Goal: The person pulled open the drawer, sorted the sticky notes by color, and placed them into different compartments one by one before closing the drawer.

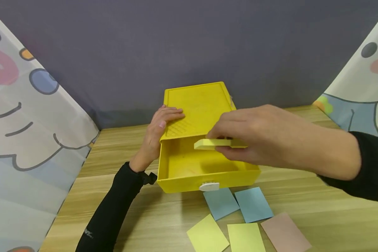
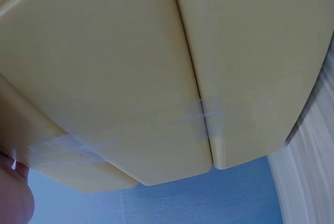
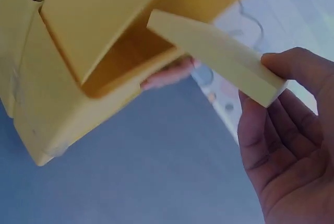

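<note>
A yellow plastic drawer box [image 1: 196, 105] stands against the grey backdrop, its top drawer [image 1: 179, 183] pulled out toward me. My left hand [image 1: 154, 134] rests on the box's top left edge, fingers laid flat over the lid. In the left wrist view the box's side [image 2: 120, 78] fills most of the picture. Above the open drawer, my right hand [image 1: 255, 134] pinches a pale yellow sticky note pad [image 3: 214, 51] between thumb and fingers. The pad is held nearly level, apart from the drawer. A white latch [image 1: 209, 186] sits on the drawer front.
In front of the drawer lie two blue sticky note pads [image 1: 253, 204], two yellow ones [image 1: 208, 233] and a pink one [image 1: 286, 232] on the wood-grain table [image 1: 113, 154]. Cartoon-printed cloths [image 1: 28, 140] stand at both sides; a grey panel [image 1: 189, 45] stands behind.
</note>
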Demonstrator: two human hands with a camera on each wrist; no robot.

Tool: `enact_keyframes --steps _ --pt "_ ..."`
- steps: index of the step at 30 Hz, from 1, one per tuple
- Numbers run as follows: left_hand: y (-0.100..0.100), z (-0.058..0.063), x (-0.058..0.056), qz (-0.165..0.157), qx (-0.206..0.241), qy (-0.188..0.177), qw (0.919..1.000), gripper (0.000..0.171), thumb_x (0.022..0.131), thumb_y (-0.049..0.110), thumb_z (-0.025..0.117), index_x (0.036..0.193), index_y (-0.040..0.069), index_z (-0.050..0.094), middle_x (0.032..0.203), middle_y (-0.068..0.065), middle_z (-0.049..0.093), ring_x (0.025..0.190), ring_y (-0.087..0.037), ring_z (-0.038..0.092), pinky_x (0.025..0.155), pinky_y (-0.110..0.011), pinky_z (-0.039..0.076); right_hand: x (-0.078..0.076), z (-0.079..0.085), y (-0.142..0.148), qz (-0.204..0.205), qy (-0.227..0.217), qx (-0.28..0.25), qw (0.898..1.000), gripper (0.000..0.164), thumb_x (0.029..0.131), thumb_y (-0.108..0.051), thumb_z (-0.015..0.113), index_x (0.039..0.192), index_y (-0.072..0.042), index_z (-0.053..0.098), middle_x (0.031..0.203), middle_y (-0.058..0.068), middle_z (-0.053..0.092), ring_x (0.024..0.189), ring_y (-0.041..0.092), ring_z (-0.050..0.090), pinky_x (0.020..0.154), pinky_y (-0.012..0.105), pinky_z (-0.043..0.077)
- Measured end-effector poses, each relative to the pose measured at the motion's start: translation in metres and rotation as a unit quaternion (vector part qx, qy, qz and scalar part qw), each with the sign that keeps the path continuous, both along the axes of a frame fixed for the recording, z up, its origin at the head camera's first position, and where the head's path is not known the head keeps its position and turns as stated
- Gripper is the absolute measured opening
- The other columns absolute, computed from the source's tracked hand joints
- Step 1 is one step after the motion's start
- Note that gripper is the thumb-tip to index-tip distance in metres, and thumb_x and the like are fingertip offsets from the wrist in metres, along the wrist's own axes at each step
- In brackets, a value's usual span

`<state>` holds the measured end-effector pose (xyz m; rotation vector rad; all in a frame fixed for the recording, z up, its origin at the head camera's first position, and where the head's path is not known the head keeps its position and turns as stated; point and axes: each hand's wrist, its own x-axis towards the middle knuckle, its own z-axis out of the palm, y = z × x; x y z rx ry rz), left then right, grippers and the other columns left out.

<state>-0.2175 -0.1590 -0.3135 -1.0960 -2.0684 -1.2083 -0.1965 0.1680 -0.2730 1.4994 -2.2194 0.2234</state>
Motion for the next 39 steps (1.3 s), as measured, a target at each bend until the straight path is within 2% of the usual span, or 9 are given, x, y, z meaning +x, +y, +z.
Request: enact_keyframes --steps 3,7,9,11,19,24,28,35,39 --pt "0.001 0.000 0.000 -0.001 -0.002 -0.001 1.0000 0.072 0.109 0.049 0.018 0.126 0.000 0.067 0.135 -0.019 0.064 0.133 -0.031 0.052 0.132 -0.045 0.016 -0.017 -0.032 -0.007 -0.011 0.059 0.061 0.996 0.040 0.095 -0.046 0.061 0.133 -0.048 0.052 0.107 -0.031 0.056 0.083 -0.001 0.050 0.060 0.024 0.047" --pt "0.001 0.000 0.000 -0.003 -0.004 -0.005 1.0000 0.071 0.110 0.048 0.017 0.127 0.001 0.067 0.136 -0.019 0.063 0.133 -0.030 0.052 0.133 -0.044 0.016 0.031 0.029 -0.044 0.014 0.090 0.083 0.992 0.016 0.092 -0.016 0.063 0.106 -0.022 0.061 0.081 -0.012 0.051 0.068 0.008 0.044 0.051 0.023 0.038" --pt "0.001 0.000 -0.001 -0.003 -0.005 -0.007 1.0000 0.071 0.110 0.048 0.017 0.128 0.001 0.067 0.136 -0.018 0.063 0.134 -0.030 0.052 0.133 -0.044 0.015 0.046 0.048 -0.054 0.017 0.107 0.100 0.989 0.014 0.089 -0.004 0.065 0.094 -0.014 0.057 0.075 -0.008 0.049 0.063 0.009 0.041 0.049 0.022 0.032" --pt "0.001 0.000 -0.001 -0.002 -0.007 -0.009 0.9999 0.071 0.109 0.048 0.017 0.127 0.001 0.067 0.137 -0.018 0.063 0.133 -0.030 0.052 0.133 -0.044 0.015 0.053 0.055 -0.060 0.012 0.106 0.123 0.987 0.019 0.087 0.002 0.068 0.090 -0.012 0.056 0.073 -0.006 0.050 0.062 0.009 0.041 0.048 0.020 0.031" --pt "0.000 0.001 -0.001 0.000 -0.012 -0.005 0.9999 0.071 0.109 0.048 0.017 0.127 0.001 0.067 0.137 -0.018 0.063 0.133 -0.030 0.052 0.133 -0.044 0.015 0.055 0.054 -0.070 -0.004 0.032 0.180 0.983 0.021 0.087 -0.004 0.071 0.090 -0.011 0.052 0.069 -0.005 0.047 0.056 0.010 0.038 0.048 0.019 0.033" --pt "0.000 0.002 -0.002 0.002 -0.016 -0.003 0.9999 0.073 0.109 0.050 0.016 0.126 0.001 0.067 0.137 -0.018 0.063 0.133 -0.030 0.052 0.132 -0.046 0.016 0.053 0.058 -0.073 -0.037 -0.040 0.235 0.970 0.027 0.088 -0.024 0.079 0.100 -0.014 0.057 0.075 -0.004 0.055 0.059 0.011 0.046 0.055 0.024 0.045" --pt "-0.001 0.002 -0.001 0.005 -0.012 -0.001 0.9999 0.073 0.109 0.050 0.016 0.125 0.000 0.067 0.135 -0.019 0.064 0.132 -0.031 0.052 0.132 -0.049 0.016 0.050 0.058 -0.075 -0.042 -0.082 0.254 0.963 0.031 0.087 -0.032 0.080 0.103 -0.015 0.059 0.079 -0.004 0.058 0.063 0.010 0.050 0.060 0.025 0.048" --pt "0.001 0.001 -0.003 0.001 -0.002 0.002 1.0000 0.075 0.109 0.050 0.016 0.124 -0.001 0.068 0.133 -0.021 0.065 0.131 -0.032 0.053 0.132 -0.045 0.017 0.048 0.063 -0.074 -0.053 -0.130 0.244 0.959 0.026 0.086 -0.027 0.081 0.102 -0.018 0.063 0.085 -0.006 0.062 0.063 0.010 0.053 0.061 0.025 0.050" --pt "0.001 0.000 -0.004 0.001 0.002 0.002 1.0000 0.075 0.109 0.050 0.017 0.124 -0.002 0.068 0.133 -0.021 0.065 0.131 -0.033 0.053 0.132 -0.046 0.017 0.047 0.065 -0.068 -0.061 -0.115 0.199 0.971 0.020 0.091 -0.031 0.075 0.105 -0.023 0.064 0.087 -0.009 0.064 0.061 0.008 0.052 0.059 0.024 0.049"
